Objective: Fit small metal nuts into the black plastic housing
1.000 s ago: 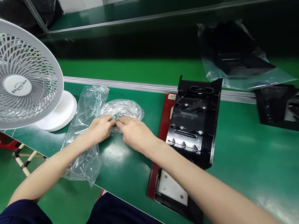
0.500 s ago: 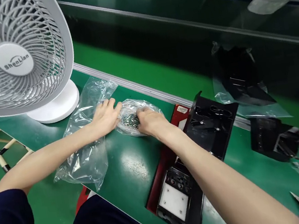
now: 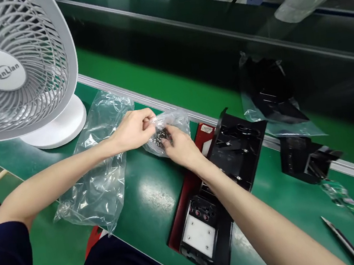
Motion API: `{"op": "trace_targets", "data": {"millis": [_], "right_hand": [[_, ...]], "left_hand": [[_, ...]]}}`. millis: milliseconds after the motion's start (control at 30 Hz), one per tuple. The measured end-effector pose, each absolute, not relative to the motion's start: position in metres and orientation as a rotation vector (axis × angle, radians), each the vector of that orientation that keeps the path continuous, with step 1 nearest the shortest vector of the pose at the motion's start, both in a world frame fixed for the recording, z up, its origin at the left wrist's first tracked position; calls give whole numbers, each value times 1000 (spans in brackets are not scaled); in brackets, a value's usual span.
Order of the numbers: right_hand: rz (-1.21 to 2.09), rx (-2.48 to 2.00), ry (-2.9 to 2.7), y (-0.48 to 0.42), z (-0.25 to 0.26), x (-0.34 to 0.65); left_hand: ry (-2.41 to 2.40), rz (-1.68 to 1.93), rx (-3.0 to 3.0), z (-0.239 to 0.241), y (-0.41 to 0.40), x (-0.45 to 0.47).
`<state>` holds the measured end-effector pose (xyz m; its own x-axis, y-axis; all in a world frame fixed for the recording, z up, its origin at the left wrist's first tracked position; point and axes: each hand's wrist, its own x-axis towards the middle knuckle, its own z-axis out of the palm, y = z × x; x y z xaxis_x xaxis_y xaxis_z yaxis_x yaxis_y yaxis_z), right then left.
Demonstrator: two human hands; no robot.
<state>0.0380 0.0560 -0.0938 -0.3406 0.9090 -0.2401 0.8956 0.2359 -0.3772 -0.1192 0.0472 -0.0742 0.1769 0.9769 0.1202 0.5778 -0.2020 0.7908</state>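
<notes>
A clear plastic bag (image 3: 175,117) lies near the table's back rail, with a heap of small shiny metal parts (image 3: 159,140) in it, perhaps screws. My left hand (image 3: 134,129) pinches the bag's left edge between thumb and curled fingers. At the bag's opening, my right hand (image 3: 183,147) has its thumb and fingers closed in among the metal parts; which pieces they hold is too small to make out. Under my left forearm a large, flat clear plastic bag (image 3: 104,177) is spread over the green table (image 3: 155,188).
A white fan (image 3: 63,122) stands at the left. Right of my hands sits a black housing (image 3: 244,140) on a red base (image 3: 184,215), with a white block (image 3: 198,237) in front. Farther right are a bagged black part (image 3: 272,88), a black bracket (image 3: 302,158) and a pointed tool (image 3: 343,240).
My left hand has gone from spread fingers beside the bag to pinching its edge, moving right. The bag's left rim is pulled up. My right fingers are still at the metal parts.
</notes>
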Motion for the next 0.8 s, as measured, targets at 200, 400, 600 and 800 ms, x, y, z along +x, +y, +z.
{"op": "trace_targets", "data": {"millis": [200, 400, 600, 800], "right_hand": [[838, -1772, -2262, 52, -94, 33], [757, -1714, -2333, 49, -103, 37], [657, -1700, -2530, 52, -106, 43], [542, -1775, -2686, 54, -101, 47]], "left_hand": [[1257, 1157, 2137, -63, 40, -109], [1237, 1039, 1744, -82, 27, -112], [1318, 934, 1168, -103, 27, -113], [1265, 936, 1165, -92, 23, -109]]}}
